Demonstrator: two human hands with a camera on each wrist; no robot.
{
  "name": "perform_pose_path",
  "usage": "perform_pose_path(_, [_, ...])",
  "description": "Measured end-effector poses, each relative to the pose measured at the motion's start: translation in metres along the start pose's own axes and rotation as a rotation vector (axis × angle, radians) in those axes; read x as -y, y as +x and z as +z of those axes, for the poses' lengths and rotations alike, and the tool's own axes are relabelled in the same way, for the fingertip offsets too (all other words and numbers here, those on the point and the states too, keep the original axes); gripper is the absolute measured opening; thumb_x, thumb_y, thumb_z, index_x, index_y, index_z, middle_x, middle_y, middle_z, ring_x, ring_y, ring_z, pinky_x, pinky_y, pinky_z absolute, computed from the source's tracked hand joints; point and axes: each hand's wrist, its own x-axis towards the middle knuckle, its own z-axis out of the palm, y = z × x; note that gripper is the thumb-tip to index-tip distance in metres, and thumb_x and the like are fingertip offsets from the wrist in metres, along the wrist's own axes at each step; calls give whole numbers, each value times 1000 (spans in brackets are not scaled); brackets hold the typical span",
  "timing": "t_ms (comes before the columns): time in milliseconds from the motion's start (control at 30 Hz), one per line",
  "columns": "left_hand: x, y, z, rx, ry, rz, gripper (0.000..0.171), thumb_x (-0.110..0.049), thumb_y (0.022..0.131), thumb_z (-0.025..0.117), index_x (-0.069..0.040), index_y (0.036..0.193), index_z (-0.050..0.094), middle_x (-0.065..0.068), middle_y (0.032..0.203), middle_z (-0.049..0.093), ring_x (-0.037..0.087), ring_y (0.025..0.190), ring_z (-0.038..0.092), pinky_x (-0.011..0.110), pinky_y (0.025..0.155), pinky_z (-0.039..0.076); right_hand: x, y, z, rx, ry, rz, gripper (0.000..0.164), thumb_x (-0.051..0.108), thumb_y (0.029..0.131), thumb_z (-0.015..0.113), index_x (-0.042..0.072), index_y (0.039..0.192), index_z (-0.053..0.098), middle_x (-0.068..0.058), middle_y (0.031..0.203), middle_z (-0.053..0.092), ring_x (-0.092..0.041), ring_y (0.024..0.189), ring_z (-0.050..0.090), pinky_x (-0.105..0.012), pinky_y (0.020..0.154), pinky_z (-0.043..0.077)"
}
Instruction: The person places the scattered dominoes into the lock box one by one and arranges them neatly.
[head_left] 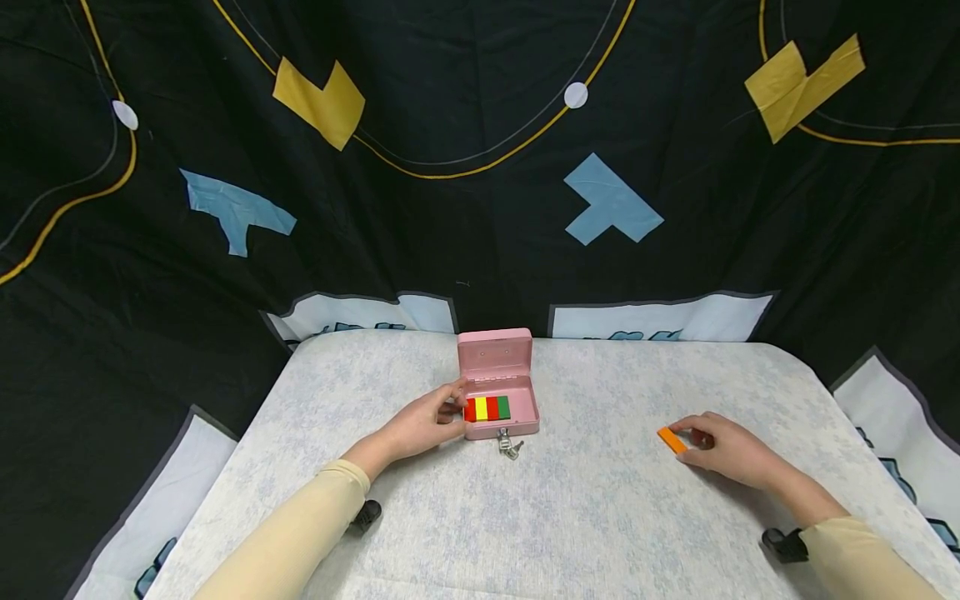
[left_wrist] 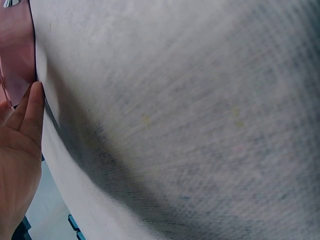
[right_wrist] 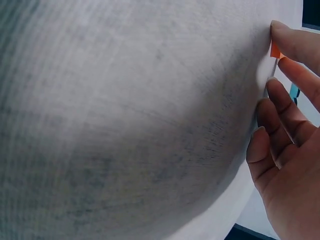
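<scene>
A small pink metal cash box (head_left: 534, 408) stands on the table with its lid (head_left: 495, 353) raised. Inside, along its left part, lies a row of red, yellow and green blocks (head_left: 492, 407). My left hand (head_left: 426, 422) holds the box at its left side, fingers at the rim and thumb by the front corner. In the left wrist view the thumb lies straight against the pink wall (left_wrist: 19, 45). Well to the right, my right hand (head_left: 723, 450) pinches an orange block (head_left: 671, 440) between thumb and fingers, low over the table. The right wrist view shows only a sliver of it.
A small padlock (head_left: 504, 440) hangs at the box front with keys (head_left: 514, 451) beside it. A pale mottled cloth covers the table (head_left: 585, 517). Behind hangs a black curtain (head_left: 480, 242) with yellow and blue shapes. Black wrist cameras sit under both forearms.
</scene>
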Motion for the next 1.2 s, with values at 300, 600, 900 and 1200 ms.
perform_pose_path(300, [1,0,0,0,-3,12,32,-26,95,73,-12,118,56,-7,165,31,18,125,59,34,106,49,3,5,5,-33,5,7,33,28,89,81,12,114,68,0,91,55,-17,79,48,-29,63,40])
perform_pose_path(600, [1,0,0,-2,-1,4,32,-26,95,74,-12,119,56,-8,165,31,18,124,60,34,106,50,4,6,7,-1,51,2,28,24,87,83,16,108,68,-1,93,55,-19,82,48,-29,64,42])
perform_pose_path(900, [1,0,1,-11,2,15,31,-25,96,73,-11,118,56,-2,165,31,22,124,61,37,105,51,8,4,7,21,78,-25,25,20,87,82,15,108,68,-2,96,56,-20,85,49,-29,66,44])
perform_pose_path(1200, [1,1,1,-5,3,-2,34,-27,95,74,-12,119,56,-6,165,30,18,124,60,35,105,50,14,11,8,35,18,-55,56,26,90,81,10,139,61,0,93,54,-17,81,47,-31,63,40])
